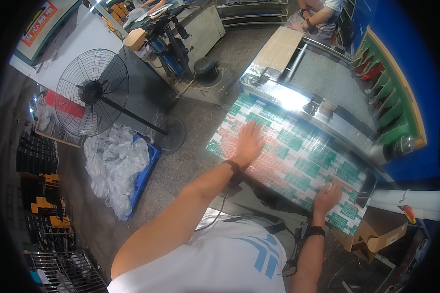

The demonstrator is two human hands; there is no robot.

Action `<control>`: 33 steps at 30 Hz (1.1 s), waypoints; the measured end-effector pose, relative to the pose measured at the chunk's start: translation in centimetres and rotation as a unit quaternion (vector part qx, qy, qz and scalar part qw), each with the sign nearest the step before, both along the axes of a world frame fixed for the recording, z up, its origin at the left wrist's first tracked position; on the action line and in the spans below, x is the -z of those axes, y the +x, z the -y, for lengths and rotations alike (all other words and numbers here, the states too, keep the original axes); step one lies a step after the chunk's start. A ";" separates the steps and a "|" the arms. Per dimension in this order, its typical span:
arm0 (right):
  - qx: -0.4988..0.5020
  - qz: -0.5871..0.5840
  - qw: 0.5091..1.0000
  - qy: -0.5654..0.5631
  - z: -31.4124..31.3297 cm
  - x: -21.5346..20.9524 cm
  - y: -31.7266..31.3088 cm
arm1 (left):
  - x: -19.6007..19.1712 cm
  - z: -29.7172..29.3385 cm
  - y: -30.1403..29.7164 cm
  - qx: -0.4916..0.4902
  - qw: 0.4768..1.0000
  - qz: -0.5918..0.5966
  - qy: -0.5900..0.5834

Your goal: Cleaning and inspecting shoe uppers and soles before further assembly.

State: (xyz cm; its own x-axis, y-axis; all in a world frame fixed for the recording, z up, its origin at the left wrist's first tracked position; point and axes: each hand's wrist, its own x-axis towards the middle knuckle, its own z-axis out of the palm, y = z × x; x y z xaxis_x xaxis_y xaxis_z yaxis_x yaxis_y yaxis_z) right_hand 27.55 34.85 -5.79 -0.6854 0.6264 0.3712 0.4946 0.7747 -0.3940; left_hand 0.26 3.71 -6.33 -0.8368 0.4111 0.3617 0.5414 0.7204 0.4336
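Note:
My left hand [251, 142] lies flat on a work board [283, 168] covered in a green, white and reddish patterned sheet under a glossy clear layer. Its fingers are stretched out and point away from me, and nothing shows in them. Farther right, my right hand [328, 195] rests on the same board with its fingers drawn together. A thin, light, pen-like tool [335, 174] sticks out from those fingertips; its exact kind is too small to make out. Near the board's right end lies a flat dark rectangular object [366, 189], apart from my right hand.
Behind the board stands a metal-framed machine [322, 78] with cardboard [278, 46] on it. A green rack [396, 105] is at right, an open carton [376, 232] below. At left are a standing fan [93, 92] and clear plastic bags [115, 171] on a blue pallet. Another person sits beyond.

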 end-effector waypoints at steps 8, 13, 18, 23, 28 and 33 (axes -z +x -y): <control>0.005 -0.002 1.000 0.000 0.3 -0.6 -0.1 | -0.3 0.2 0.4 0.000 1.000 0.016 -0.004; -0.002 -0.009 1.000 0.012 0.2 0.0 0.2 | 0.0 0.1 0.3 0.005 1.000 0.016 0.005; -0.003 -0.011 1.000 0.013 0.2 -0.1 0.0 | 0.0 0.0 0.0 -0.003 1.000 0.000 -0.007; -0.004 -0.009 1.000 0.001 0.1 -0.2 -0.1 | 0.1 0.0 -0.1 -0.005 1.000 0.015 0.002; 0.004 0.002 1.000 -0.005 0.2 -0.4 0.0 | 0.0 -0.1 0.0 -0.004 1.000 0.009 -0.004; 0.001 0.000 1.000 -0.009 0.3 -0.4 -0.1 | -0.4 0.1 0.1 -0.003 1.000 0.018 -0.003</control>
